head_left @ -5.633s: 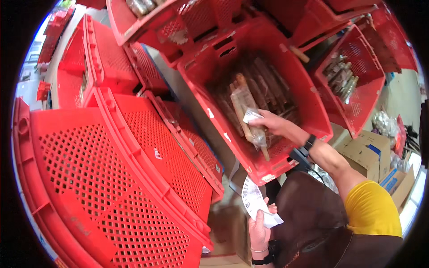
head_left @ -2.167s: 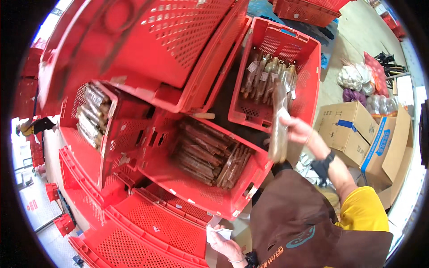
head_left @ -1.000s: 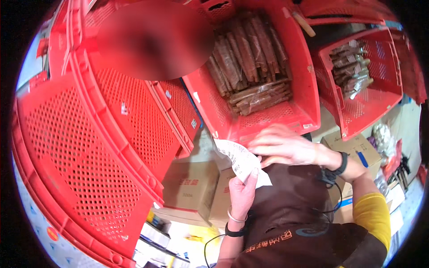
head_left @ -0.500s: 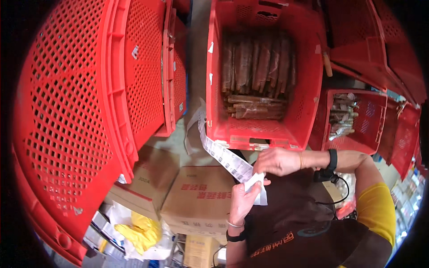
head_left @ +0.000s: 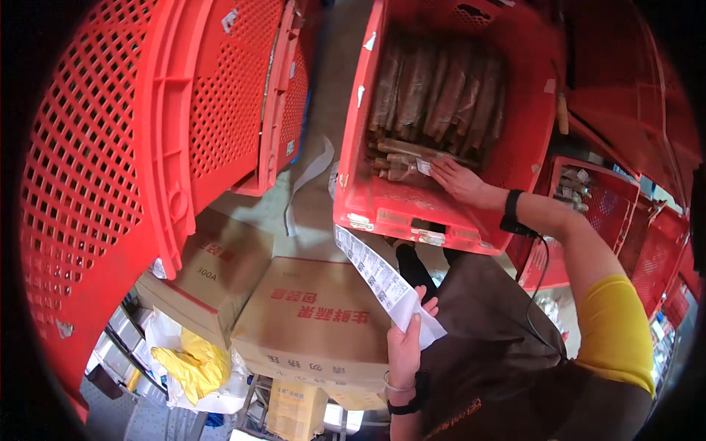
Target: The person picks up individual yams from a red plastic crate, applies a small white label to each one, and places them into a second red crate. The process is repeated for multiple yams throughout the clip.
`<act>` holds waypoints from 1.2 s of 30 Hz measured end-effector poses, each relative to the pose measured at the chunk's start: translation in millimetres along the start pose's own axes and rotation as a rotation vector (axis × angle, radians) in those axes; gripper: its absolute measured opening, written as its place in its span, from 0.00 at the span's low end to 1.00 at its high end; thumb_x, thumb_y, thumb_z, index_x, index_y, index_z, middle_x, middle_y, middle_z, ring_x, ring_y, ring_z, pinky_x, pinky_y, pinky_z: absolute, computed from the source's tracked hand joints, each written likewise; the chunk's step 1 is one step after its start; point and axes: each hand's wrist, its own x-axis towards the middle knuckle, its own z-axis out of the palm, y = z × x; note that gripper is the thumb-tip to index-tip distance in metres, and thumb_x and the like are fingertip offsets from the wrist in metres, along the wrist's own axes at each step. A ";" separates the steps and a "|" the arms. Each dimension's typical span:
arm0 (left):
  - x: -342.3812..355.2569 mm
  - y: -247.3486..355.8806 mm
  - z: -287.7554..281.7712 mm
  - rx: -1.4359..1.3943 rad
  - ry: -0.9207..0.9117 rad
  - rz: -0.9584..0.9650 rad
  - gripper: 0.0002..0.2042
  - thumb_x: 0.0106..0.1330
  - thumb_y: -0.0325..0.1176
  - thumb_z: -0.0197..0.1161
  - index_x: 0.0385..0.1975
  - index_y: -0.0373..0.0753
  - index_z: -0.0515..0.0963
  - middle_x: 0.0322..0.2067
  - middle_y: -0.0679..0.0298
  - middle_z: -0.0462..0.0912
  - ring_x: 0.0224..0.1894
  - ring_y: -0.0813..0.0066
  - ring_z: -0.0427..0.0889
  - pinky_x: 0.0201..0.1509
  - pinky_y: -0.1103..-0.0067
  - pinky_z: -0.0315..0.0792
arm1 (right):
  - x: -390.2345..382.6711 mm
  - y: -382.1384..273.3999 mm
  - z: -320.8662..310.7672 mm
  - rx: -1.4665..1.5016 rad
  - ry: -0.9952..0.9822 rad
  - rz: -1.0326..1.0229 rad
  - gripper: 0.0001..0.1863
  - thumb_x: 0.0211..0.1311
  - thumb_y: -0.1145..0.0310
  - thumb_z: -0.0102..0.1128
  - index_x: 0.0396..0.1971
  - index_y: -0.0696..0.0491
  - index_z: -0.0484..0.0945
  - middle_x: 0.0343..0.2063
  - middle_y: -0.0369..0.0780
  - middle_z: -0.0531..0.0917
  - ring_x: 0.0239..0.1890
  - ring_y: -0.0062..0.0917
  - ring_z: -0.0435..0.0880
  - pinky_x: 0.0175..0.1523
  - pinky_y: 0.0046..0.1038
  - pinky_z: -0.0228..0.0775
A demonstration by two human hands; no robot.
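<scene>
My left hand (head_left: 405,351) is closed on a long strip of white printed labels (head_left: 376,273), thumb on top, near the lower middle of the head view. The strip runs up and left from the hand to the front of a red plastic crate (head_left: 531,140). My right hand (head_left: 462,181) reaches over the crate's near edge, fingers stretched out. A small white label (head_left: 423,167) lies at its fingertips, against the crosswise row of plastic-wrapped brown sticks (head_left: 399,151). Behind these, more long wrapped sticks (head_left: 448,92) lie side by side in the crate.
Tall red mesh crates (head_left: 88,169) stand at the left. Two cardboard boxes (head_left: 309,320) sit at the near left, with a yellow bag (head_left: 193,366) below. A smaller red crate (head_left: 607,198) holding wrapped goods stands at the right. A loose paper strip (head_left: 312,173) hangs beside the main crate.
My right hand has left the label strip and moved up into the crate, where a small label now shows at its fingertips. My left hand keeps the strip. The whole view has shifted.
</scene>
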 end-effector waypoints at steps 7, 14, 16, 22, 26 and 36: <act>-3.1 0.6 -21.5 -0.247 0.235 0.040 0.23 0.66 0.20 0.45 0.63 0.30 0.65 0.47 0.54 0.79 0.47 0.70 0.79 0.57 0.72 0.73 | 42.4 -5.0 -16.4 0.495 0.062 0.020 0.37 0.62 0.54 0.56 0.70 0.50 0.57 0.69 0.43 0.61 0.72 0.35 0.56 0.75 0.46 0.42; -8.4 -2.3 -33.0 -0.281 0.285 0.035 0.23 0.65 0.21 0.46 0.62 0.29 0.67 0.42 0.58 0.79 0.40 0.75 0.76 0.49 0.77 0.71 | 47.6 27.4 -8.9 1.070 0.090 0.504 0.33 0.61 0.63 0.61 0.65 0.53 0.62 0.61 0.49 0.69 0.59 0.45 0.72 0.64 0.41 0.64; -2.2 -5.6 -32.5 -0.343 0.259 0.014 0.23 0.64 0.21 0.47 0.61 0.28 0.67 0.40 0.59 0.78 0.37 0.77 0.74 0.45 0.79 0.70 | 41.7 20.4 17.4 0.859 -0.062 0.520 0.33 0.57 0.60 0.65 0.62 0.54 0.66 0.59 0.50 0.69 0.58 0.48 0.71 0.62 0.43 0.64; -1.9 5.3 -32.4 -0.225 0.276 0.031 0.21 0.65 0.22 0.48 0.59 0.29 0.69 0.38 0.61 0.77 0.36 0.79 0.72 0.42 0.81 0.68 | 48.8 -26.6 22.4 0.819 -0.002 0.592 0.48 0.41 0.47 0.75 0.59 0.58 0.67 0.54 0.55 0.69 0.61 0.54 0.64 0.65 0.48 0.58; -1.9 14.2 -28.7 -0.200 0.312 0.035 0.19 0.69 0.28 0.47 0.58 0.30 0.70 0.36 0.63 0.76 0.34 0.80 0.70 0.40 0.82 0.66 | 65.7 -27.2 22.1 0.885 -0.129 0.704 0.43 0.40 0.51 0.76 0.55 0.59 0.69 0.50 0.55 0.72 0.57 0.52 0.69 0.64 0.44 0.62; -15.4 29.2 -35.4 -0.135 0.173 0.053 0.20 0.77 0.40 0.43 0.56 0.32 0.71 0.31 0.65 0.76 0.29 0.81 0.68 0.35 0.82 0.64 | 24.9 8.8 -71.0 1.193 0.092 0.686 0.41 0.41 0.57 0.76 0.54 0.60 0.69 0.49 0.52 0.74 0.56 0.46 0.73 0.59 0.40 0.66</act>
